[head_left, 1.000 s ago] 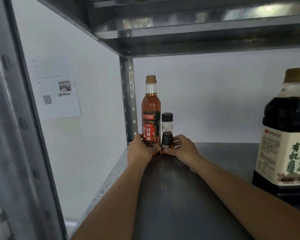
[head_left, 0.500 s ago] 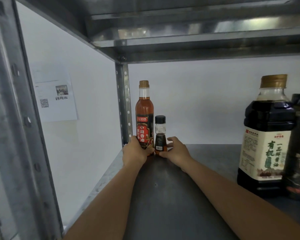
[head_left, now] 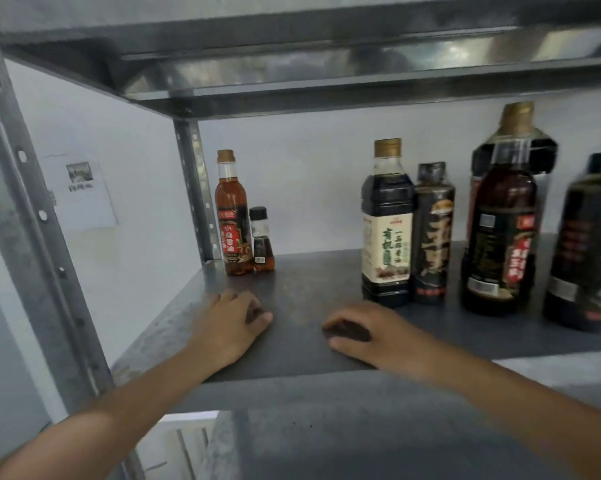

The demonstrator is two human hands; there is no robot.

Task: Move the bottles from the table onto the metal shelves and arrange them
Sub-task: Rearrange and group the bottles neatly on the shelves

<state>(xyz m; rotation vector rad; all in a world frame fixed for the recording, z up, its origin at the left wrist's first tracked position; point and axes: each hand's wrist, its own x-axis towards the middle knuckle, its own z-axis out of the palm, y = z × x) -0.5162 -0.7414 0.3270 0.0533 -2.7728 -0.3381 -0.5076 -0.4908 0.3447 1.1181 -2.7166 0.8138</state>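
Where the dull grey metal shelf [head_left: 309, 289] meets its far-left post [head_left: 197, 188], a slim amber bottle [head_left: 230, 216] with red label stands touching a small black-capped vial [head_left: 261, 244]. Dark glossy bottles [head_left: 387, 230] stand at right. Left hand [head_left: 228, 327] and right hand [head_left: 365, 337] lie apart near the front, loosely curled, holding nothing.

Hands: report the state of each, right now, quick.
Left hand: open, fingers loosely curled, holding nothing.
Right hand: open, fingers loosely curled, holding nothing.
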